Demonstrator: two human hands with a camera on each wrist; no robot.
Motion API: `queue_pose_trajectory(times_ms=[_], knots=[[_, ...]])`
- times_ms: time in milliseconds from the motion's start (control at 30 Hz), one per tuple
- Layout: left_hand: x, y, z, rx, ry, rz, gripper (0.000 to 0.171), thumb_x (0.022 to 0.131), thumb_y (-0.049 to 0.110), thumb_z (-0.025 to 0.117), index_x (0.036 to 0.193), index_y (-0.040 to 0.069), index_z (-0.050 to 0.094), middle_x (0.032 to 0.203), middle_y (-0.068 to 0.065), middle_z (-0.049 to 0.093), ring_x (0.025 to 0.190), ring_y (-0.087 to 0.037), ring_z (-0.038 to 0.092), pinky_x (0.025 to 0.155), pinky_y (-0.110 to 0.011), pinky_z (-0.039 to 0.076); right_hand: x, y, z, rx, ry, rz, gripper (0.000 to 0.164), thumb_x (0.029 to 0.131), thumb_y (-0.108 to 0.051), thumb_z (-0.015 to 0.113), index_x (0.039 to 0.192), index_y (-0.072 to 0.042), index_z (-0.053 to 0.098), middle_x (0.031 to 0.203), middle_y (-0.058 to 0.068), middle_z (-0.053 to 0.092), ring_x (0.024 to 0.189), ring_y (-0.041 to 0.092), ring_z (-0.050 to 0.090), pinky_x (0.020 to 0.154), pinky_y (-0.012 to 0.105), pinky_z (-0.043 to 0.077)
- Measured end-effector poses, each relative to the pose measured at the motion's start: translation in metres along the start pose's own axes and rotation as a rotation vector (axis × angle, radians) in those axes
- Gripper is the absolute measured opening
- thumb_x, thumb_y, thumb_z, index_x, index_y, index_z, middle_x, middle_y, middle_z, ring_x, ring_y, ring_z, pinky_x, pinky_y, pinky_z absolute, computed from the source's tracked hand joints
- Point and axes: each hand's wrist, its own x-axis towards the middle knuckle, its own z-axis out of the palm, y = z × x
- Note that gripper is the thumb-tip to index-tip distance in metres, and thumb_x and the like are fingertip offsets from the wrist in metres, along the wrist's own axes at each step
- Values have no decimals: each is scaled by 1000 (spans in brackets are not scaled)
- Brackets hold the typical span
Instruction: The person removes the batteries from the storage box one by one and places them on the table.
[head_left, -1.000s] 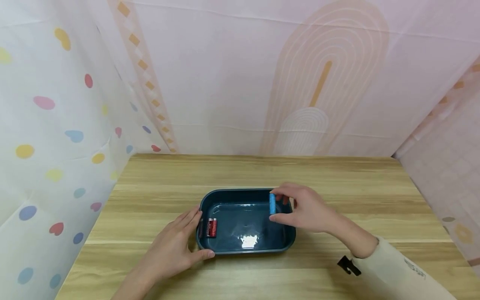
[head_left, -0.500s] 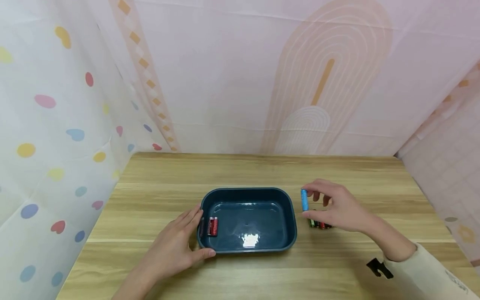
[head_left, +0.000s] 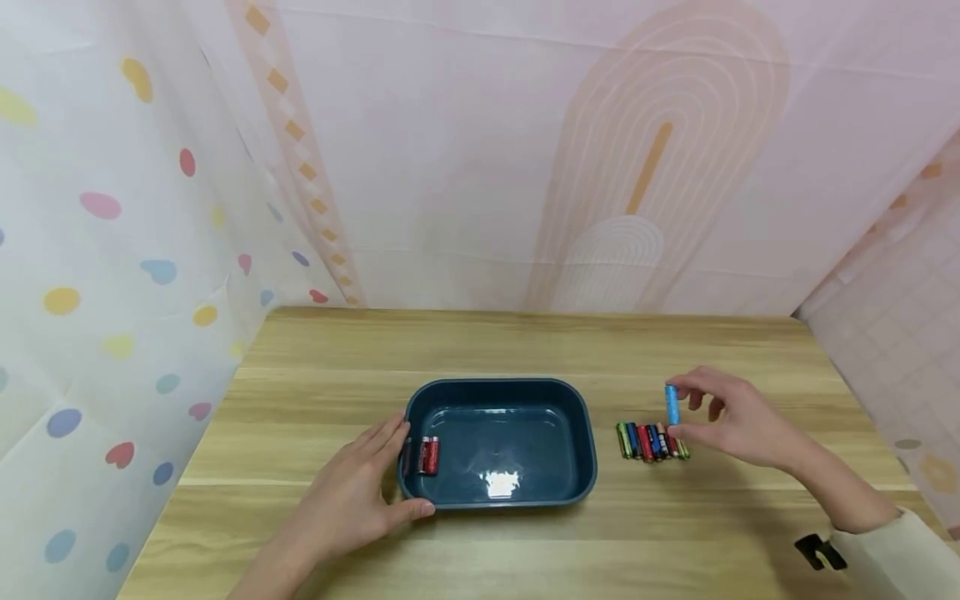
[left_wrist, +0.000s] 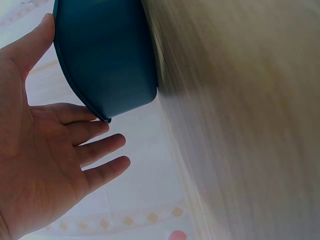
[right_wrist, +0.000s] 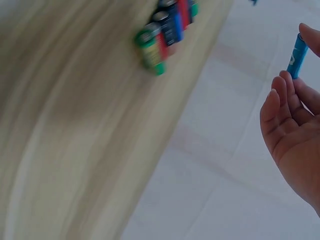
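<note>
A blue battery [head_left: 672, 404] is pinched by its two ends between thumb and fingers of my right hand [head_left: 731, 421], held up above the table. In the right wrist view the same battery [right_wrist: 297, 56] shows between thumb and fingertip. Just left of that hand, a row of batteries [head_left: 647, 443] in green, blue, red and black lies on the table. My left hand [head_left: 348, 492] rests against the left end of a dark blue rectangular tray [head_left: 498, 505], fingers extended along its rim and thumb at the front corner. Two red batteries [head_left: 428, 456] lie side by side inside the tray's left end.
The wooden table [head_left: 525, 550] reaches back to a pink patterned cloth [head_left: 450, 167]. A dotted cloth [head_left: 97, 250] hangs at the left. A black clip-like piece [head_left: 821, 552] is by the right sleeve [head_left: 892, 546].
My right hand has carried the blue battery rightward, from over the tray's right end to above the battery row's right end. The row has come into view. My left hand stays at the tray.
</note>
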Motion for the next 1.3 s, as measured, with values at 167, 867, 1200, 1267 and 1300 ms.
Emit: queue_pose_trajectory(times_ms=[167,867,1200,1267,1300], knots=[[1,0,0,-3,-8,-15,111,80,73,76,156,-2,45,166,-17,37,150,-44,38,116,-65,37,-12,16,-2,0,-57,86,49,79,-9,92,122,-1,71,95,-9,64,83,12,56,60,25,50],[0,2,0,-3,3,-4,111,81,74,75,156,-2,45,166,-18,37,149,-44,39,116,-64,37,-31,59,11,-60,-312,269,56,79,-26,92,124,1,71,102,-5,67,92,10,61,77,28,56],[1,2,0,-4,-5,-16,112,80,75,75,156,-2,45,166,-17,37,150,-43,38,117,-64,37,-30,62,18,-42,-309,289,55,77,-22,93,122,1,71,97,-4,65,87,9,58,72,26,54],[1,2,-1,-3,-8,-18,112,80,75,75,156,-2,45,166,-17,37,150,-43,38,117,-64,37,-30,62,18,-39,-309,294,56,77,-23,93,123,1,71,96,-4,64,87,10,57,72,26,53],[1,2,-1,-3,-8,-16,113,80,76,75,156,-3,45,166,-18,37,149,-44,39,116,-65,37,-30,61,18,-38,-309,296,56,78,-23,93,123,1,70,96,-4,64,86,10,57,71,26,53]])
